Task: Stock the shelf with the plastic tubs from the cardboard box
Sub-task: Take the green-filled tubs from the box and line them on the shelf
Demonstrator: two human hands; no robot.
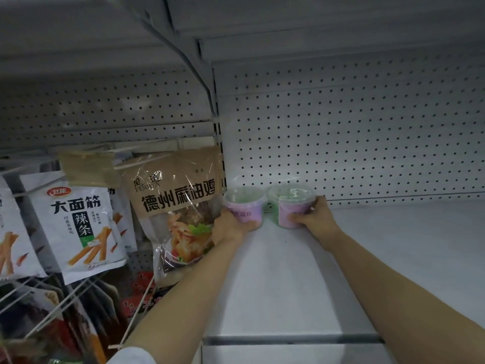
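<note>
Both forearms bare, no watch or rings; white sleeve edge (131, 356) at left elbow.

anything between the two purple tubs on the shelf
Nothing: the head view shows only a narrow bare gap of white shelf between left purple plastic tub and right one.

I have both arms stretched forward, left hand (228, 227) and right hand (315, 219) each curled closed, level, near together.

Head camera looks forward, slightly down, close onto the shelf (301, 279).
</note>
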